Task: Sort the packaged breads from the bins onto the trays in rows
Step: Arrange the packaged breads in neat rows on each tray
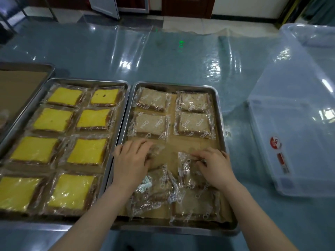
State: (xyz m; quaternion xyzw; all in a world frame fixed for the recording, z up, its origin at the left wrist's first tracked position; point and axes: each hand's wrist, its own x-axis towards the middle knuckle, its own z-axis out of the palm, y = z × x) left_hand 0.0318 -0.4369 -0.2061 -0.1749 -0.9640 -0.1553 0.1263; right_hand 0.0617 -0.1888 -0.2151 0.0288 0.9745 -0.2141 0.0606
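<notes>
— On the right-hand steel tray (222, 124), near the front: four wrapped brown bread slices (151, 126) laid flat in two rows at the back, looser ones bunched lower down.
— And the hands?
— Left hand (131, 160) spread palm-down over a brown slice pack (159, 185), fingers curled onto its crinkled wrapper. Right hand (215, 167) pinching the film of another pack (188, 171); hard to tell whether lifting or only pressing.
— Handling?
— Probably light and soft. Thin slices in slick clear film, so likely to slide on the brown paper liner (192, 144) and to dent if squeezed. Best taken by the sealed wrapper edges or lifted flat from beneath, not pinched through the crumb.
— Other tray?
— Just beside, left tray (36, 98) full: eight yellow cake slices (94, 117) in four rows of two. A third tray (49, 67) at far left, mostly out of view.
— Bin?
— Clear plastic bin (297, 124) on the surface (163, 57) at right; looks empty, though contents uncertain.
</notes>
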